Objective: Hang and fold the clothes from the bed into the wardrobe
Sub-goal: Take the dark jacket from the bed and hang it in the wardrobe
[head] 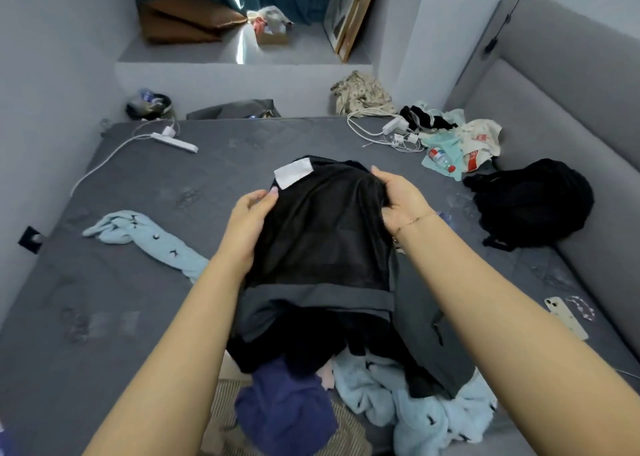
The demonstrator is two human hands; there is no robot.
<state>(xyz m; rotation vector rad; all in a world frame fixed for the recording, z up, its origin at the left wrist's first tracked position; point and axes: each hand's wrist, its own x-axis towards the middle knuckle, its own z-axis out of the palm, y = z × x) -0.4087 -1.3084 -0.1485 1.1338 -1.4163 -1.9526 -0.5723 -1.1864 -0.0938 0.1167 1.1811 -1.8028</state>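
Observation:
A black garment (pixel 318 227) with a mesh lining, a white label and a dark grey hem hangs over the bed (pixel 131 282). My left hand (pixel 247 225) grips its left edge, and my right hand (pixel 401 199) grips its upper right edge. Below it, at the near edge, lies a heap: a navy piece (pixel 284 410), a light blue fleece piece (pixel 408 403) and dark grey fabric (pixel 426 334). Another light blue fleece piece (pixel 145 237) lies to the left on the mattress. The wardrobe is out of view.
A black backpack (pixel 530 202) sits at the right by the grey headboard (pixel 554 85). Power strips with cables (pixel 391 130), a bottle (pixel 441 159) and small clothes clutter the far right corner. A phone (pixel 564 317) lies at the right edge. Another power strip (pixel 175 142) lies far left.

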